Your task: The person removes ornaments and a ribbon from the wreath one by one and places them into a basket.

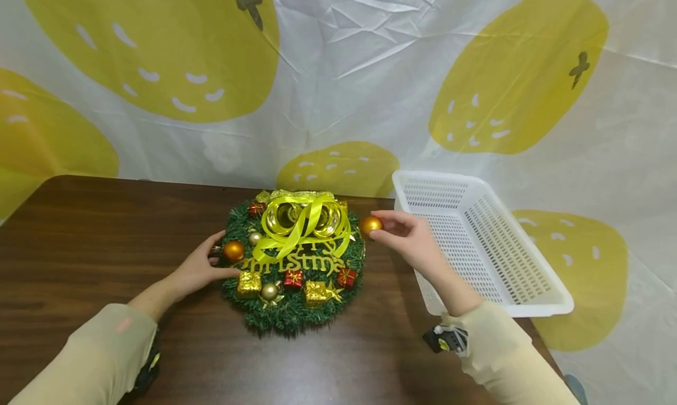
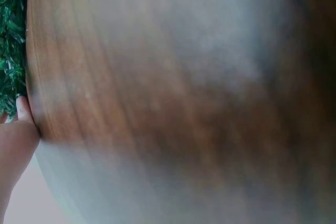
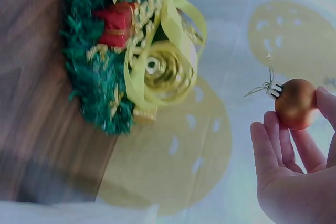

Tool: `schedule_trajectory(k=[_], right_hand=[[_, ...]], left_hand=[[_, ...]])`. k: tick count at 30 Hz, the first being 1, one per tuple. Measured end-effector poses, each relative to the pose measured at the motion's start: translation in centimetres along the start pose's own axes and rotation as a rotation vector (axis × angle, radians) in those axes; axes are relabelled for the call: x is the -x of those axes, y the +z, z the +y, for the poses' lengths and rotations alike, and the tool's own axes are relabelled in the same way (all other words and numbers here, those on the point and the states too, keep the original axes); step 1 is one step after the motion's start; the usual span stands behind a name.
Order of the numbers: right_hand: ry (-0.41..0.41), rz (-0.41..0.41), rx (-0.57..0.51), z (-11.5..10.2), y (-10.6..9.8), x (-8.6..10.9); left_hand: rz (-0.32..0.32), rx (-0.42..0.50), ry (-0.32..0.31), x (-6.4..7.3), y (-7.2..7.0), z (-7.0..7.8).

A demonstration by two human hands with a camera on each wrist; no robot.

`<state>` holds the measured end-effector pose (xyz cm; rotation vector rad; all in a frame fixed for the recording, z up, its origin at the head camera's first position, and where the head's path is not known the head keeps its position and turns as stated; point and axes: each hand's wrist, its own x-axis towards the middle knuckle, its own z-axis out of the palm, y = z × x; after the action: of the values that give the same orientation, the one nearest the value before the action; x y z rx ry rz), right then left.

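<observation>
A green Christmas wreath point(image 1: 296, 320) lies on the table, decorated with small red and gold gift boxes, baubles, gold lettering, golden bells point(image 1: 288, 217) and yellow ribbon. My left hand point(image 1: 198, 270) holds the wreath's left rim, thumb beside a gold gift box point(image 1: 248, 284) and fingers next to an orange bauble point(image 1: 234, 251). In the left wrist view, fingers touch the green tinsel point(image 2: 11, 40). Just off the wreath's right side, my right hand point(image 1: 415, 240) pinches another orange bauble point(image 3: 296, 106) between thumb and fingers. Its silver cap and thin gold string point away from the palm.
A white perforated plastic basket point(image 1: 545, 278) stands at the table's right, beneath and beyond my right forearm. The dark wooden table point(image 1: 106, 234) ends at a pale curtain point(image 1: 344, 87) with yellow fruit shapes behind it.
</observation>
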<state>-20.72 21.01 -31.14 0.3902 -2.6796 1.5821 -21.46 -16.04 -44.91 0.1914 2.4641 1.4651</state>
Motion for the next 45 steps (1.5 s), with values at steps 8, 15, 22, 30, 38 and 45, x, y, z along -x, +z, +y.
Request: schedule_trajectory(k=[8,15,22,30,38,45], right_hand=[[0.068,0.056,-0.052,0.4,-4.8,-0.1],[0.029,0.022,-0.364,2.5,-8.5,-1.0],[0.135,0.068,-0.296,4.6,-11.7,-1.2],[0.329,-0.010,0.071,6.3,-13.0,-1.1],[0.366,-0.032,0.116,7.0,-13.3,-0.7],[0.338,-0.036,0.181,6.2,-13.1,-0.6]], left_hand=[[-0.008,-0.002,-0.005,0.1,-0.1,0.2],[-0.010,-0.001,-0.005,0.1,-0.1,0.3],[-0.006,-0.007,-0.002,0.0,-0.1,0.4],[-0.007,0.001,-0.005,0.1,-0.1,0.3],[-0.008,-0.004,-0.006,0.1,-0.1,0.4],[-0.003,-0.004,-0.008,-0.1,-0.1,0.0]])
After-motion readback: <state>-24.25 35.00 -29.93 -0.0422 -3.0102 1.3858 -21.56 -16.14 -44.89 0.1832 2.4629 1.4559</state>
